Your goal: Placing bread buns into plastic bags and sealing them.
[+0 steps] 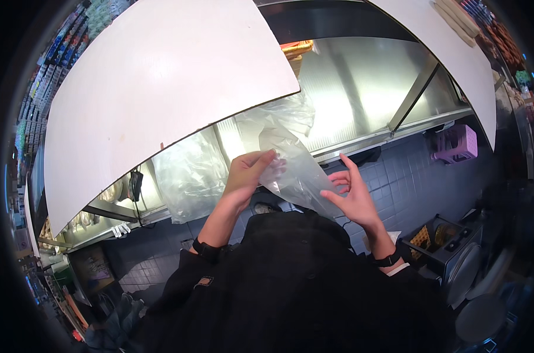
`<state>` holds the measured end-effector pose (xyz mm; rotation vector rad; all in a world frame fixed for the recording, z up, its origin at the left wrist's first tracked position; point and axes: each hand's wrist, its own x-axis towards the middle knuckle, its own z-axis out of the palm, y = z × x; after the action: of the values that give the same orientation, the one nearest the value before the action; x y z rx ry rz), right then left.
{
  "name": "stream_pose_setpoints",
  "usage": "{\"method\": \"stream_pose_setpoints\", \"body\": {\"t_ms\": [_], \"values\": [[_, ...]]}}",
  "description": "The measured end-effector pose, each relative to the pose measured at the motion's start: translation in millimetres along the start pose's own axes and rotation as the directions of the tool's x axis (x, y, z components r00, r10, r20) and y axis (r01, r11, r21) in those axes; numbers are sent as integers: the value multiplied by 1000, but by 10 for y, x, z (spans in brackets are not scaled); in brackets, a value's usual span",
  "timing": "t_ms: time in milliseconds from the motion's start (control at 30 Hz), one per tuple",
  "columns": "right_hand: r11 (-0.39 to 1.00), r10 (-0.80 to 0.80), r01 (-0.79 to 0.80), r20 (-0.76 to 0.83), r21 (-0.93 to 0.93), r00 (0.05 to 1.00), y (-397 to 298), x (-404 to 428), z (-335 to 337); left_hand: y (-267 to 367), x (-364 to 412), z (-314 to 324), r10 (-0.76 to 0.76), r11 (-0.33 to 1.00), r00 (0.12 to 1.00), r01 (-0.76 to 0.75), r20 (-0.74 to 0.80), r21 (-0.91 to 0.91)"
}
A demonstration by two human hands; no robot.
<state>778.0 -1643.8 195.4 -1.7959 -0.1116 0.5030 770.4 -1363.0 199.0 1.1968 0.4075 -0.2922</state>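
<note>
A clear plastic bag [289,163] hangs in front of me, its upper part pinched between the thumb and fingers of my left hand [251,170]. Some of those fingers show blurred through the film. My right hand [353,194] is beside the bag's lower right edge, thumb and fingers spread apart; whether a fingertip touches the film is hard to tell. More clear plastic bags [189,176] lie to the left on a lit, ribbed translucent shelf [337,88]. Another crumpled clear sheet [293,110] sits behind the held bag, partly beneath a white board.
A large white board [169,88] overhangs the shelf, with a second white board [452,57] at upper right. A pink plastic stool [456,144] stands on the blue tiled floor [399,176]. At lower right is a dark bin [443,238] holding things. A black cable [136,189] dangles at left.
</note>
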Motion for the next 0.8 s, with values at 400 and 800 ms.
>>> {"method": "stream_pose_setpoints", "body": {"t_ms": [400,800], "values": [[339,386,-139,-3,930,922,509,405,-385,-33,-57,7,16,991,999,-21,40,133],[644,225,-199,66,739,972,639,521,-1269,-70,-121,367,8,999,1000,-9,23,49]]}}
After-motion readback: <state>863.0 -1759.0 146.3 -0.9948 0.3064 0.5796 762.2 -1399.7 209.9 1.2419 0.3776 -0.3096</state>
